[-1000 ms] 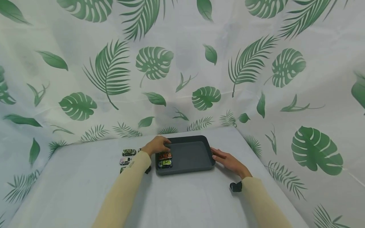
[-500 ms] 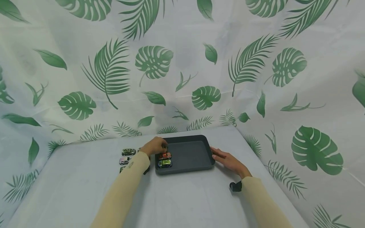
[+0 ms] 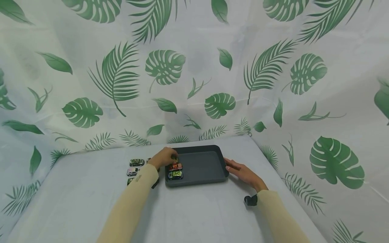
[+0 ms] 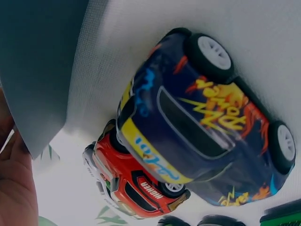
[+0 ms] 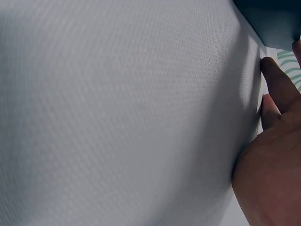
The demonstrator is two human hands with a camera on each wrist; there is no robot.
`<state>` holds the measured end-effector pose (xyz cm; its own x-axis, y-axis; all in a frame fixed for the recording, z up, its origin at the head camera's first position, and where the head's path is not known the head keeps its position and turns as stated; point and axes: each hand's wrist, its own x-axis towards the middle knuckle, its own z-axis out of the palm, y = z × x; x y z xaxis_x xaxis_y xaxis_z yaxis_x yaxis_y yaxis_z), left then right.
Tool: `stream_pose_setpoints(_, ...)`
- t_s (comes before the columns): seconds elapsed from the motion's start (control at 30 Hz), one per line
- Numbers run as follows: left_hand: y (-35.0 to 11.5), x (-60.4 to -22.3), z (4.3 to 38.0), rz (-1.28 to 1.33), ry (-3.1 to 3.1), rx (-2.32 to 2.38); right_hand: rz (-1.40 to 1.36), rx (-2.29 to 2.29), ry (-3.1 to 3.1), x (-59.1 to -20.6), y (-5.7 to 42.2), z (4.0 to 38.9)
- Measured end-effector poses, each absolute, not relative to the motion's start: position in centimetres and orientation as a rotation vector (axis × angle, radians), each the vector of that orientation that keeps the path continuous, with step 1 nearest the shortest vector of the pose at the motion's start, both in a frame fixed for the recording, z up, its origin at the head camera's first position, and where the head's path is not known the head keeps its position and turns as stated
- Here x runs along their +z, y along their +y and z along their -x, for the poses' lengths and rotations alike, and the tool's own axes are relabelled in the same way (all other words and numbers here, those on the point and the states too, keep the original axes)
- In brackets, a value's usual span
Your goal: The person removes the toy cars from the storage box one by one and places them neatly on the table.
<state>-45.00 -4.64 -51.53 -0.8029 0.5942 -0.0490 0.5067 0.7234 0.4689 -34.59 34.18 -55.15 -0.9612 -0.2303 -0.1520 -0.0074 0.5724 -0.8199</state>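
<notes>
In the head view a dark grey tray (image 3: pixel 200 184) lies on the table. Over its back left corner, my left hand (image 3: pixel 164 157) pinches a small toy car (image 3: pixel 174 157), mostly hidden by the fingers. Just in front of that hand, an orange toy car (image 3: pixel 175 166) and a yellow-green toy car (image 3: pixel 175 174) sit inside the tray along its left side. My right hand (image 3: pixel 243 172) rests its extended fingers against the tray's right wall; the right wrist view shows these fingers (image 5: pixel 277 80) near the tray's corner (image 5: pixel 277 28).
Left of the tray stand more toy cars, among them a camouflage one (image 3: pixel 137 162) and a white one (image 3: pixel 132 171). The left wrist view shows a dark blue flame-painted car (image 4: pixel 188 122) and a red car (image 4: pixel 136 183) beside the tray's wall (image 4: pixel 37 61).
My left hand has drawn back slightly left, its fingers closer together at the tray's back left corner, and the pinched car now shows between them. My right hand stays at the tray's side.
</notes>
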Motion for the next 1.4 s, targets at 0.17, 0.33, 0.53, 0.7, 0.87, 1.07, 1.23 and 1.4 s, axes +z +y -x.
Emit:
stream_pose_setpoints(0.17, -5.0, -51.6, 44.9, -0.955, 2.744, 0.717, 0.176, -1.330, 2.559, -55.2, 33.9, 34.4)
stream_pose_setpoints(0.33, -5.1, -51.0, 44.9, -0.930, 2.732, 0.855, 0.180, -1.333, 2.562, -55.4, 34.1, 34.5)
stream_pose_setpoints(0.53, -5.5, -49.9, 44.9, -0.923, 2.706, 0.957, 0.163, -1.334, 2.572, -55.4, 34.2, 34.7)
stream_pose_setpoints(0.7, -6.4, -49.2, 44.6, -0.940, 2.702, 0.975, 0.171, -1.321, 2.576, -55.5, 34.2, 34.8)
stream_pose_setpoints(0.87, -7.7, -48.7, 44.4, -0.907, 2.696, 1.012, 0.165, -1.316, 2.578, -55.4, 34.1, 34.8)
stream_pose_setpoints(1.07, -10.1, -48.4, 44.3, -0.846, 2.715, 1.014, 0.164, -1.322, 2.569, -55.0, 34.0, 34.7)
stream_pose_setpoints(1.23, -12.5, -48.7, 44.1, -0.777, 2.773, 0.966, 0.168, -1.314, 2.569, -54.9, 34.0, 34.8)
stream_pose_setpoints(1.4, -15.0, -49.0, 43.9, -0.727, 2.798, 0.945, 0.170, -1.298, 2.576, -55.0, 34.0, 34.8)
